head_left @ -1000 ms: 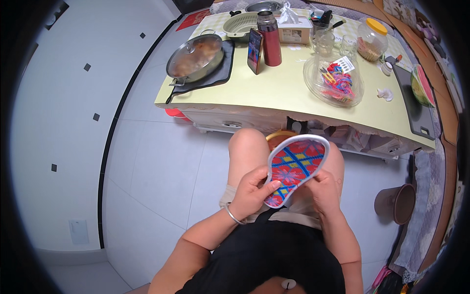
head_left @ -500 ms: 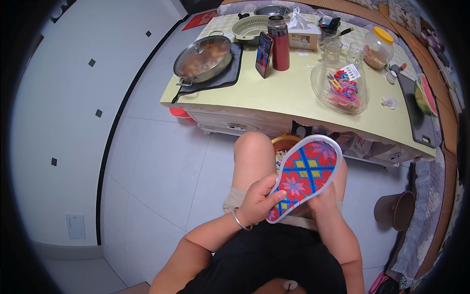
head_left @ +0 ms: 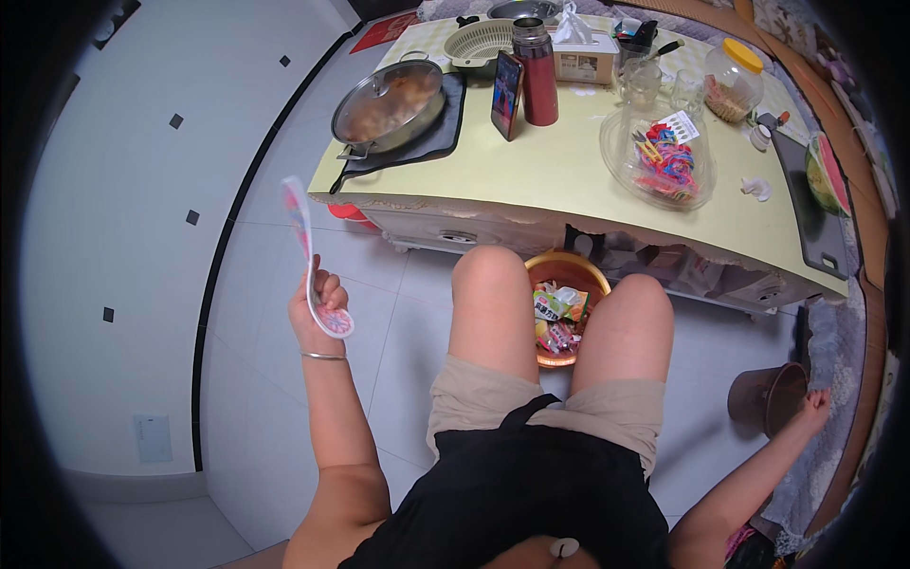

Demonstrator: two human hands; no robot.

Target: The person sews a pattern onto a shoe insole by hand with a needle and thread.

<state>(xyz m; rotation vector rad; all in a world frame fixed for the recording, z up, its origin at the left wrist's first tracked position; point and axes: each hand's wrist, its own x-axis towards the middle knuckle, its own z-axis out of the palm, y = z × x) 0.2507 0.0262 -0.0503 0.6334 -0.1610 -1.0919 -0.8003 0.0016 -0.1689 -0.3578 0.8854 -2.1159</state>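
The left hand (head_left: 318, 308) was raised out to the person's left side, over the pale tiled floor (head_left: 142, 284), with its fingers closed around the lower end of a flat insole (head_left: 311, 261). The insole stood nearly edge-on to the camera, rising from the fist, so only a thin white rim and a strip of its patterned face showed. A thin bracelet (head_left: 324, 357) circled that wrist.

The right hand (head_left: 813, 406) was stretched far to the right and low, just beside a brown bucket (head_left: 766, 396) on the floor. It lay at the blurred edge of the view, so I cannot tell whether its fingers were spread or curled, nor whether it touched the bucket.

Between the bare knees sat an orange bowl (head_left: 569, 268) holding bright packets. Ahead stood a low table (head_left: 569, 180) with a yellow top. On it were a lidded pan (head_left: 389, 104) on a dark mat, a phone (head_left: 505, 95) propped upright against a red flask (head_left: 538, 74), a clear glass bowl (head_left: 659, 161) of coloured bits, a jar with a yellow lid (head_left: 735, 81) and a white colander (head_left: 482, 43).
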